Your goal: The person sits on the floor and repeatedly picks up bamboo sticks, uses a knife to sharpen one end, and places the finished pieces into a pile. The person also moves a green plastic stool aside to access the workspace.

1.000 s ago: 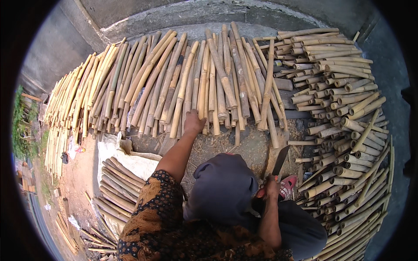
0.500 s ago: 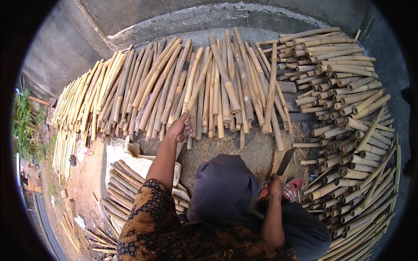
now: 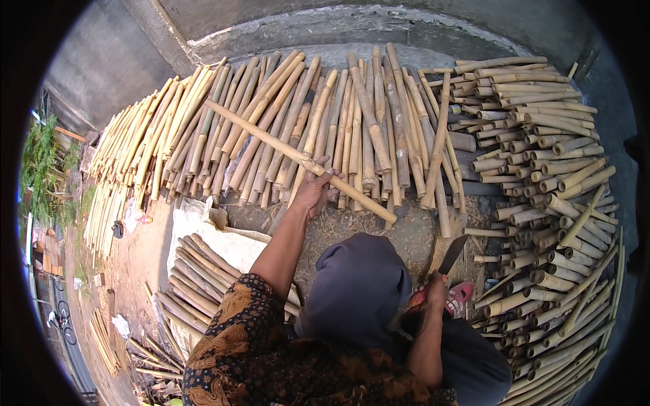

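Observation:
My left hand [image 3: 316, 192] grips a bamboo pole [image 3: 271, 141] around its lower middle part. The pole slants from upper left to lower right, lifted over a row of cut bamboo poles [image 3: 367, 125]. Its near end points toward a wooden block [image 3: 447, 240] beside my knee. In my right hand [image 3: 437, 292], low by my leg, is a machete [image 3: 452, 254] with a dark blade tilted up and to the right. The blade is apart from the bamboo pole. My right fingers are wrapped round the handle, which they mostly hide.
Stacked bamboo [image 3: 542, 223] fills the right side, cut ends toward me. Another bundle [image 3: 196, 271] lies left of my arm beside a white sack [image 3: 196, 227]. A concrete wall [image 3: 325, 30] closes the back. My sandalled foot [image 3: 460, 298] is close to the machete.
My left hand has lifted the bamboo pole off the row and swung it crosswise, toward the right. The machete stays low in my right hand. The view has shifted slightly.

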### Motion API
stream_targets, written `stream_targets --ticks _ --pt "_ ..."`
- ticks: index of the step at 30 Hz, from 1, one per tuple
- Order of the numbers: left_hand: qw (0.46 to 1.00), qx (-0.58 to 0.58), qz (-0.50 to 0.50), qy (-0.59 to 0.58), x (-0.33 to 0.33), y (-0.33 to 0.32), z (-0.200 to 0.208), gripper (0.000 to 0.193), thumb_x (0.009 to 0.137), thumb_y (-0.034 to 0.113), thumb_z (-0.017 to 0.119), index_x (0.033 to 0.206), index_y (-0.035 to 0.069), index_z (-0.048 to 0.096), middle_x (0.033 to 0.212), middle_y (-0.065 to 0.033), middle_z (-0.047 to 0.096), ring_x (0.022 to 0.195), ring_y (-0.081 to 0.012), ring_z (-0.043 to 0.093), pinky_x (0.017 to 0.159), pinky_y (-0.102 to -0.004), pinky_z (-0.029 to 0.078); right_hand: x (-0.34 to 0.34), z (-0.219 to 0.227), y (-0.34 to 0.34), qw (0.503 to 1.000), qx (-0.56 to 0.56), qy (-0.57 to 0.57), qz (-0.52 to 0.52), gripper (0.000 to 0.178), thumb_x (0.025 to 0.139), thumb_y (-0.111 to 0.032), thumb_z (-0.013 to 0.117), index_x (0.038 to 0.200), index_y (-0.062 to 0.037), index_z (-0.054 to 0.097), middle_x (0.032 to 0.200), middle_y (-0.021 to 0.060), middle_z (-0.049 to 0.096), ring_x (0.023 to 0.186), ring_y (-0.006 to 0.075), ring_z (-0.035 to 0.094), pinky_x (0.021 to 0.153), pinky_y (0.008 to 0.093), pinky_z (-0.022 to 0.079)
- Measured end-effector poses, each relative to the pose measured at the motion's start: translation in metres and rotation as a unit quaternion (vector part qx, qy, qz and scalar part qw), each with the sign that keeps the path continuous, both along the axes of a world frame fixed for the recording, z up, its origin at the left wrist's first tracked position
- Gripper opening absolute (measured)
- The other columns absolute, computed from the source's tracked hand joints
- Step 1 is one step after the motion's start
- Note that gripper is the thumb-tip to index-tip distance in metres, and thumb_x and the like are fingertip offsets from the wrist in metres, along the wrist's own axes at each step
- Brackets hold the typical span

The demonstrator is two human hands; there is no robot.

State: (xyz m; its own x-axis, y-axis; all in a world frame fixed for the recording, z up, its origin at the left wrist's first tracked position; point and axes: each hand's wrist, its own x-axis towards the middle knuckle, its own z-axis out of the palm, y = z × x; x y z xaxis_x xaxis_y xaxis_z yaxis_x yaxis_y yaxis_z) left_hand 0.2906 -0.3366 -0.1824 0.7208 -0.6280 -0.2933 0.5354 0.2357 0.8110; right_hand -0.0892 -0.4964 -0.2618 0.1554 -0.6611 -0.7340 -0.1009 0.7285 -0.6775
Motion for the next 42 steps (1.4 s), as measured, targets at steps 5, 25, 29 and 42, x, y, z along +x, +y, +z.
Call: stream_targets --ticks 5,25,29,42 --pt "0.975 -0.185 0.109 0.055 -0.014 -0.037 0.029 0.074 0.104 0.029 0.062 0.163 0.026 0.016 0.141 -0.0178 0.050 0.132 -0.0336 0.053 0.105 -0.0557 0.049 -0.005 -0.004 -0.004 0.998 -0.053 0.017 -0.018 0.030 0.093 -0.029 0.062 0.078 -0.0038 0.056 0.059 0.0050 0.051 0.046 0.0205 0.053 0.045 0.0373 0.045" --pt "0.933 -0.268 -0.112 -0.211 -0.096 -0.150 0.191 0.062 0.104 0.050 0.051 0.139 0.000 0.044 0.119 -0.0201 0.063 0.115 -0.0356 0.064 0.113 -0.0658 0.040 -0.014 0.071 0.001 0.937 -0.243 0.245 0.059 0.033 0.093 -0.034 0.060 0.099 -0.0018 0.067 0.089 0.0251 0.071 0.091 0.0455 0.069 0.081 0.0498 0.052" --pt "0.933 -0.262 -0.066 -0.237 -0.105 -0.150 0.226 0.034 0.105 0.036 0.061 0.117 0.005 0.056 0.091 -0.0074 0.062 0.085 -0.0200 0.063 0.088 -0.0436 0.053 -0.004 0.095 0.005 0.919 -0.317 0.214 0.097 0.032 0.093 -0.032 0.064 0.101 -0.0014 0.066 0.090 0.0281 0.070 0.091 0.0476 0.068 0.079 0.0507 0.053" --pt "0.938 -0.175 0.047 -0.295 -0.161 -0.144 0.236 0.031 0.106 0.037 0.058 0.097 0.011 0.045 0.077 -0.0006 0.042 0.067 -0.0117 0.043 0.066 -0.0283 0.045 0.015 0.139 0.019 0.916 -0.370 0.099 0.116 0.028 0.095 -0.027 0.068 0.098 0.0004 0.064 0.081 0.0273 0.069 0.079 0.0476 0.069 0.071 0.0510 0.054"
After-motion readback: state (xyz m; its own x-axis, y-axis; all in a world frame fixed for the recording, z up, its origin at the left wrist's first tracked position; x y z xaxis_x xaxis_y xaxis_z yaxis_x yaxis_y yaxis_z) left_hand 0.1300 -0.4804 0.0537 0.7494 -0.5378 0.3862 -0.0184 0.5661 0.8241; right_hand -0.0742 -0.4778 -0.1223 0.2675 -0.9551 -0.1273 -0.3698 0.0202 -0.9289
